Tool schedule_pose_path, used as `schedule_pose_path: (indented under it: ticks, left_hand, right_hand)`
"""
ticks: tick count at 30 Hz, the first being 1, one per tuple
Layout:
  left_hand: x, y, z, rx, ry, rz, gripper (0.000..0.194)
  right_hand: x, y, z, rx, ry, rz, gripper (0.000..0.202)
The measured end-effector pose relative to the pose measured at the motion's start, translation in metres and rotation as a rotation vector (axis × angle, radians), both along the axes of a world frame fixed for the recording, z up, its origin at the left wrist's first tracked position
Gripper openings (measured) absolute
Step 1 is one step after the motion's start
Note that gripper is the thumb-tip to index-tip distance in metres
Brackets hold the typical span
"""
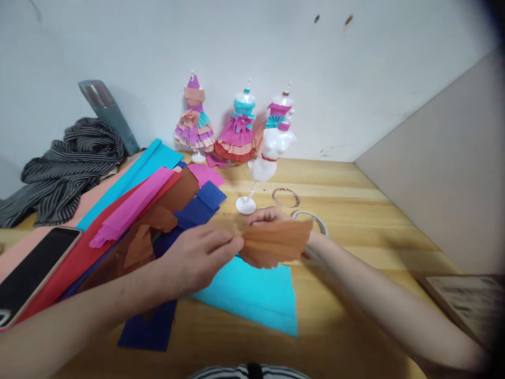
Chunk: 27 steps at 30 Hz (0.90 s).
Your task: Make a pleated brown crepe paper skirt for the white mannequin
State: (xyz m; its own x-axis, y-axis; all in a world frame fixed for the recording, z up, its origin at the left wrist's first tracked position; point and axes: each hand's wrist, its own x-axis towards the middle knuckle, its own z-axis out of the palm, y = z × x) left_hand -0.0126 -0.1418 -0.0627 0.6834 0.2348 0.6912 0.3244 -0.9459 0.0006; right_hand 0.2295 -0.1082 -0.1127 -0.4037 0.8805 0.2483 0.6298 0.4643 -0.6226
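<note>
A strip of brown crepe paper (276, 239), lightly gathered into folds, stretches between my two hands above the table. My left hand (205, 252) pinches its left end with thumb and fingers. Behind the paper's upper edge, my right hand (270, 215) is closed on it; the strip hides part of that hand. Under the paper lies a flat turquoise sheet (256, 300). Just beyond my hands stands a small white mannequin (272, 145), tilted, with a red band at its waist.
Three paper-dressed mannequins, one in purple and peach (194, 123), stand against the wall. Colored crepe sheets, including a red one (98, 223), a phone (39, 268), a striped cloth (74, 163) and a bottle (110, 116) are at left. Tape rings (286, 197) lie right of the stand.
</note>
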Motion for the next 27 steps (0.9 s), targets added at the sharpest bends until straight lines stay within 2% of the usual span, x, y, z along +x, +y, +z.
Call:
schedule_pose_path:
  ticks: [3, 6, 9, 12, 15, 18, 21, 27]
  left_hand:
    - [0.0, -0.019, -0.03, -0.054, 0.241, -0.109, 0.028]
    - [-0.002, -0.036, -0.039, -0.112, 0.328, -0.17, 0.031]
    - [-0.004, -0.043, -0.032, -0.131, 0.337, -0.157, 0.029]
    - [-0.007, -0.041, -0.017, -0.1, 0.32, -0.14, 0.029]
    - [-0.009, -0.036, -0.005, -0.053, 0.294, -0.117, 0.029]
    - [-0.009, -0.031, -0.004, -0.034, 0.248, -0.09, 0.03]
    - [-0.007, -0.029, -0.01, -0.034, 0.191, -0.092, 0.033]
    - [-0.002, -0.027, -0.004, -0.056, 0.233, -0.118, 0.031]
  right_hand:
    - [0.029, -0.022, -0.015, -0.186, -0.028, 0.041, 0.015]
    - [0.026, -0.04, -0.02, -0.239, -0.034, 0.071, 0.011]
    - [0.005, -0.047, -0.016, -0.167, -0.088, 0.187, 0.012]
    - [-0.015, -0.045, -0.012, -0.121, -0.174, 0.17, 0.007]
    - [-0.021, -0.041, -0.012, -0.116, -0.219, 0.164, 0.014]
    - [-0.017, -0.042, -0.014, -0.124, -0.254, 0.131, 0.02]
    - [-0.015, -0.047, -0.014, -0.142, -0.317, 0.069, 0.013]
    - [-0.034, -0.044, -0.007, -0.179, -0.515, 0.065, 0.015]
